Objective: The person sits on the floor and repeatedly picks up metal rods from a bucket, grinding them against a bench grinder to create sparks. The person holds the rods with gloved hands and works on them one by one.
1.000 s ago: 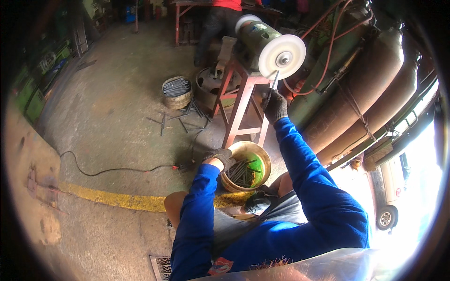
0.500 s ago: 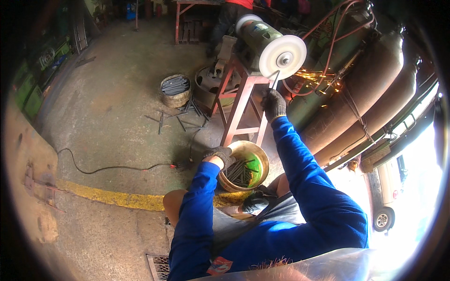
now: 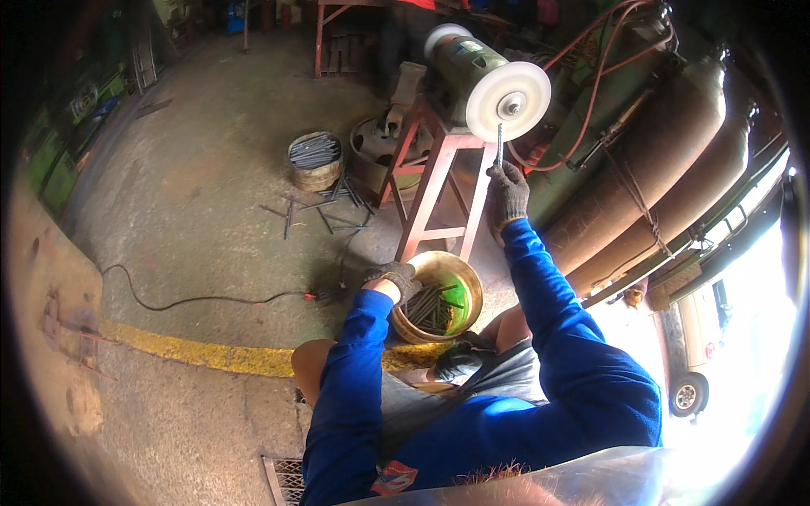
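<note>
In my right hand (image 3: 509,190), gloved and closed, a short metal rod (image 3: 499,145) points up. Its far end is at the lower edge of the white grinding wheel (image 3: 509,101); whether they touch is hard to tell. The wheel belongs to a green bench grinder (image 3: 467,66) on a red metal stand (image 3: 433,190). My gloved left hand (image 3: 396,278) lies over the left rim of a round bucket (image 3: 472,314), its fingers curled over the edge. Inside the bucket are several short dark rods (image 3: 430,310) against a green patch.
Beyond the bucket stands a tub (image 3: 319,177) full of rods, with loose rods (image 3: 325,221) on the floor beside it. Large gas cylinders (image 3: 650,160) and red hoses (image 3: 597,84) line the right. A cable (image 3: 198,309) crosses the floor at left. Another person (image 3: 405,34) stands behind the grinder.
My right hand has moved slightly right and down with the rod, which now stands more upright. The orange sparks right of the wheel are gone. My left hand stays at the bucket.
</note>
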Demonstrator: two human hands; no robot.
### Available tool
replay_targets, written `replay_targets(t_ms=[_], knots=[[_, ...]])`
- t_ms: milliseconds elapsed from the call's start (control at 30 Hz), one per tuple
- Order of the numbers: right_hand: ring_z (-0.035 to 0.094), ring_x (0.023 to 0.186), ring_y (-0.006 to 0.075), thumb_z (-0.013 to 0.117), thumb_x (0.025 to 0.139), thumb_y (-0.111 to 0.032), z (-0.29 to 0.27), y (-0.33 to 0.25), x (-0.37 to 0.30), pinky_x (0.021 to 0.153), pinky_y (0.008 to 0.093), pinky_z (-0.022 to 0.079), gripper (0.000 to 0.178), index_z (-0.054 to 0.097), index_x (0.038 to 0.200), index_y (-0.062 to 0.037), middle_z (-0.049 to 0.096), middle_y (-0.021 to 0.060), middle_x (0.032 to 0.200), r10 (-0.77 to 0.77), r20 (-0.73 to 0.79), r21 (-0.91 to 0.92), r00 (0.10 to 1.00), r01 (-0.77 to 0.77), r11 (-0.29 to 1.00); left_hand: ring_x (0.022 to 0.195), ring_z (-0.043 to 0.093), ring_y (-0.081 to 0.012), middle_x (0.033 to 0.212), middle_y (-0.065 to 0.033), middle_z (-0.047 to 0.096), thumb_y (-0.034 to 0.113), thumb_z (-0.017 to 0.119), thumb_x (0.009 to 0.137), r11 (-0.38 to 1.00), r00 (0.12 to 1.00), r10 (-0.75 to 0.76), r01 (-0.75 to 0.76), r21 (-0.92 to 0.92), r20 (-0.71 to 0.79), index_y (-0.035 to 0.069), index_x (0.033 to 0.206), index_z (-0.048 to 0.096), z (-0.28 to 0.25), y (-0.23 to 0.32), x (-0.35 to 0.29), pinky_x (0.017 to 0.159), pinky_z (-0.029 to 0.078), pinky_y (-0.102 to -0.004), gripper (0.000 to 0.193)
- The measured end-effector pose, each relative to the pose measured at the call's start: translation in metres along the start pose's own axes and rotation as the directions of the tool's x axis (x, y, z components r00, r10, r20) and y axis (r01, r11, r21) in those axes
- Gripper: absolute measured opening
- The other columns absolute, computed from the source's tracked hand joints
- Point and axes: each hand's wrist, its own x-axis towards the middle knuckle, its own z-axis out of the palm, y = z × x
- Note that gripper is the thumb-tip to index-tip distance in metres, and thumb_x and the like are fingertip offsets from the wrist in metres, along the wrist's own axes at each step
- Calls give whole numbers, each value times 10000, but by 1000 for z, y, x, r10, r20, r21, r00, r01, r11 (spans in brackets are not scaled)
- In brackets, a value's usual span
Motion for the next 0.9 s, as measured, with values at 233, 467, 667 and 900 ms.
replay_targets(t_ms=[233, 467, 667, 900], knots=[[647, 706, 235, 622, 873, -192, -40, 2, 18, 687, 356, 515, 275, 685, 1079, -22, 688, 132, 829, -367, 122, -460, 922, 380, 803, 1045, 635, -374, 1141, -206, 656, 397, 648, 864, 998, 999, 46, -46, 32, -11, 87, 1149, 655, 3, 3, 5, 885, 502, -451, 421], [677, 975, 307, 660, 865, -332, -19, -59, -5, 838, 378, 522, 327, 714, 1115, -128, 702, 143, 1035, -267, 100, -940, 958, 179, 291, 1106, 608, -383, 1192, -199, 635, 391, 644, 876, 999, 999, -36, 35, 24, 36, 98, 1192, 629, 6, -4, 4, 945, 484, -454, 432], [659, 991, 333, 603, 880, -353, -25, -78, 2, 837, 428, 523, 277, 719, 1090, -216, 694, 106, 1046, -262, 49, -977, 964, 101, 189, 1117, 599, -386, 1198, -197, 631, 386, 643, 878, 999, 999, -39, 38, 38, 34, 97, 1199, 621, -2, 5, -3, 952, 483, -456, 433], [659, 958, 349, 584, 874, -317, -22, -95, 4, 810, 453, 527, 254, 714, 1071, -223, 691, 121, 1014, -291, 135, -978, 947, 175, 117, 1118, 596, -387, 1195, -203, 628, 382, 637, 882, 999, 1000, 5, -6, 46, 22, 87, 1197, 616, -1, 2, -2, 954, 480, -454, 431]])
